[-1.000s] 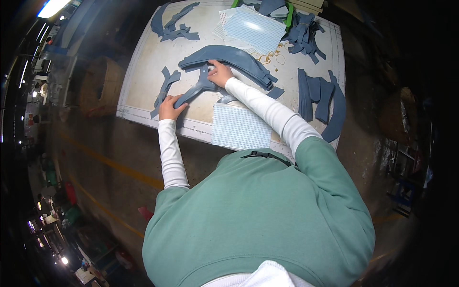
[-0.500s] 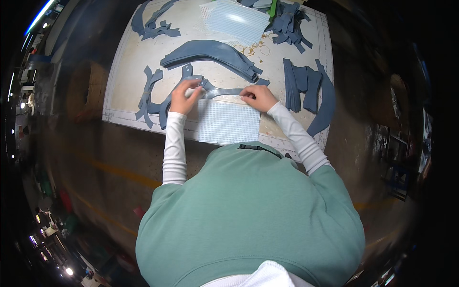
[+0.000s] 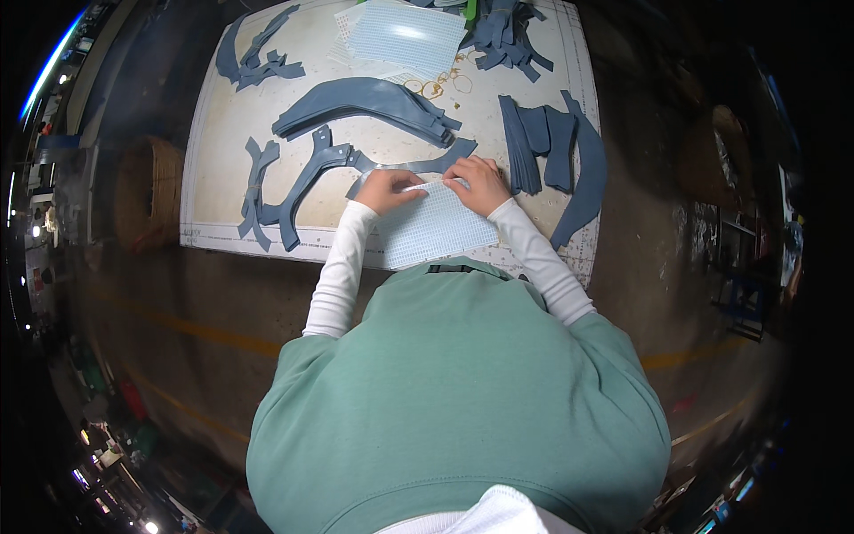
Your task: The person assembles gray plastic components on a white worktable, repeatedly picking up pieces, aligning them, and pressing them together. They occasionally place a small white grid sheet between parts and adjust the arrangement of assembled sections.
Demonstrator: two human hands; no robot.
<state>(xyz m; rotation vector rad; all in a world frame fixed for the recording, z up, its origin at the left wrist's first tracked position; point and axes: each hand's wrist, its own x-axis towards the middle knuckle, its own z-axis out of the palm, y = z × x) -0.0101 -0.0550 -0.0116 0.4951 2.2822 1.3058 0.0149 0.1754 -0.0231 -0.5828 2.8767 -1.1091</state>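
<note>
Close to the table's near edge lies a white sheet of small labels (image 3: 436, 230), printed in rows and turned at an angle. My left hand (image 3: 389, 190) is closed at its far left edge, thumb and fingers pinching there. My right hand (image 3: 479, 184) is bent over the far edge, with thumb and fingertips pressed together at the sheet. Just beyond both hands is a curved blue-grey cut piece (image 3: 425, 166), partly covered by them. Left of it are forked blue-grey pieces (image 3: 310, 182) with small pale marks on them. Whether a single label is between my fingers is too small to see.
A thick stack of curved blue-grey pieces (image 3: 365, 100) lies beyond my hands. More cut pieces (image 3: 558, 142) are at the right, and a tied bundle (image 3: 258, 191) at the left. Farther back are other label sheets (image 3: 405, 37), yellow rubber bands (image 3: 433, 89) and a heap of strips (image 3: 509, 37).
Both hands have come from the curved piece to the label sheet, the left moving right and nearer. The sheet has turned at an angle. The whole view has shifted slightly.
</note>
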